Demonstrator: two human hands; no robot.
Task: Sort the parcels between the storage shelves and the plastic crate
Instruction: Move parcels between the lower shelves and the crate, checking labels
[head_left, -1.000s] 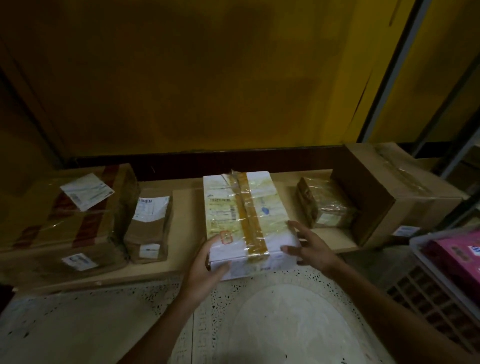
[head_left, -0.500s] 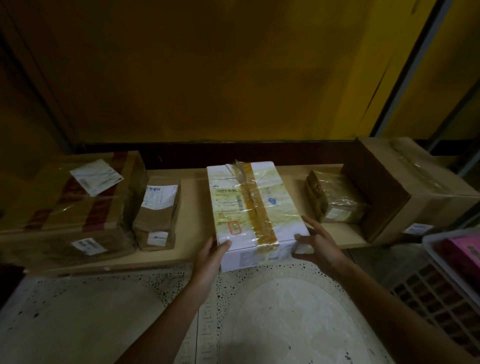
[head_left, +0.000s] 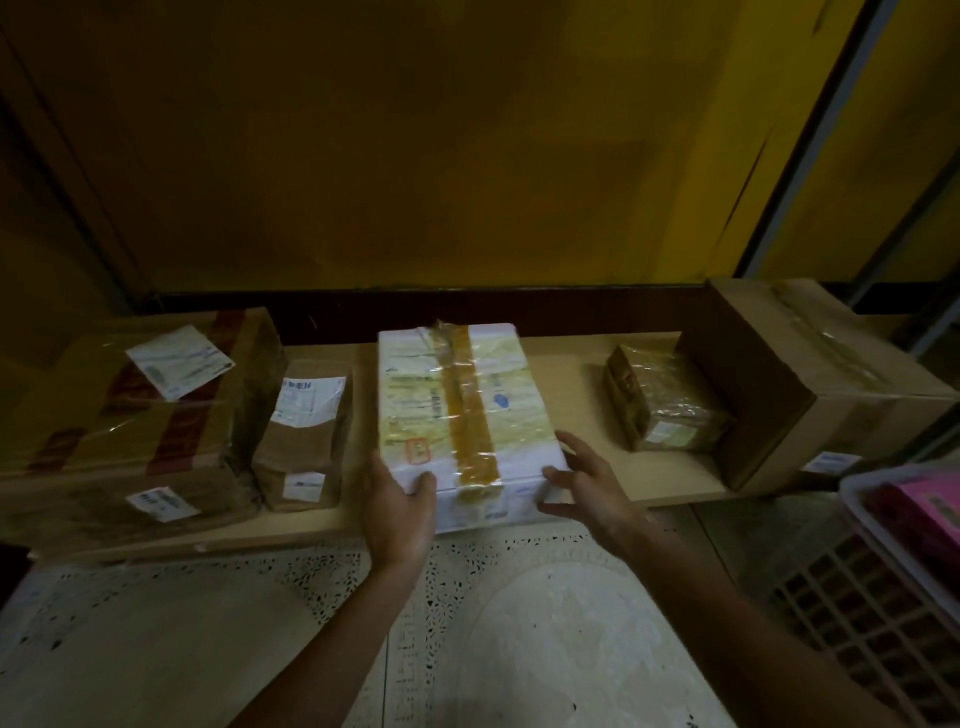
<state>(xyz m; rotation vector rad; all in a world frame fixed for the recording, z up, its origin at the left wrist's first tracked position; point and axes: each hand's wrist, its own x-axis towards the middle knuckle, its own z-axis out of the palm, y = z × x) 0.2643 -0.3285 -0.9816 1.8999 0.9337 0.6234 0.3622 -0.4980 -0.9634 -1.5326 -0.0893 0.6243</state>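
a low wooden shelf (head_left: 582, 364) runs across the view against a dim yellow wall (head_left: 467, 130), just above a speckled floor (head_left: 156, 649). at its left end lies a wide cardboard box (head_left: 78, 415) with dark red tape and white labels; its left side is cut off by the frame edge. at the right end stands a second large carton (head_left: 810, 395), its far corner also out of frame. a plastic crate (head_left: 862, 499) sits on the floor at the right, only partly in view, with something pink (head_left: 930, 514) inside that is too cropped to make out.

the white parcel (head_left: 457, 415), wrapped in clear film with a tan tape strip down its middle, lies on the middle of the shelf with its near end jutting over the front edge. the print on its labels is too blurred to read. a slim brown packet (head_left: 306, 441) is just beside the left box, and a small film-wrapped bundle (head_left: 665, 405) lies near the right carton.

the left hand (head_left: 397, 509) grips the parcel's near left corner, thumb curled over the top edge, its fingers hidden under the parcel. the right hand (head_left: 587, 483) is spread wide, fingers nearly straight against the near right corner, thumb resting on the top edge.
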